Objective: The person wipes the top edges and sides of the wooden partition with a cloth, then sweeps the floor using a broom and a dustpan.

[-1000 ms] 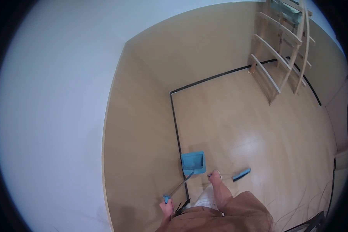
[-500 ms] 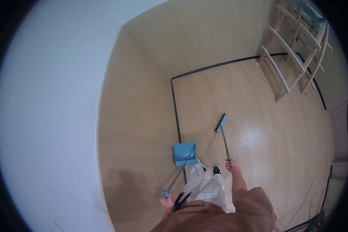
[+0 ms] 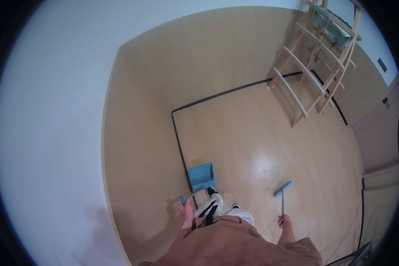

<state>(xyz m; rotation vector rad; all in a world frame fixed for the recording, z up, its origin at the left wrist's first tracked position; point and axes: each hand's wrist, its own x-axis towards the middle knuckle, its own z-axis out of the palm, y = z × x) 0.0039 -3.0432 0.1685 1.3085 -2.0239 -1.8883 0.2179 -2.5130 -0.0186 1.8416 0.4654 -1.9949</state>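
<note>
My left hand (image 3: 187,209) is closed round the handle top of a long-handled blue dustpan (image 3: 192,176). The pan hangs or rests beside my left shoe, close to the wall's dark skirting; whether it touches the floor I cannot tell. My right hand (image 3: 285,220) grips the grey handle of a broom (image 3: 283,189) out to my right. Its narrow blue head is tilted, with dark bristles along the lower edge. Both tools are apart from each other, one on each side of my legs.
A wooden ladder-like rack (image 3: 312,84) with a greenish bundle on top stands in the far right corner. Wood-toned wall panels (image 3: 137,133) run along the left and far sides. A pinkish door (image 3: 379,128) is at the right. The floor (image 3: 235,133) is pale wood.
The broom has swung right and closer to my body with my right hand. My left hand has risen a little with the dustpan. One foot has stepped forward, and the view has shifted.
</note>
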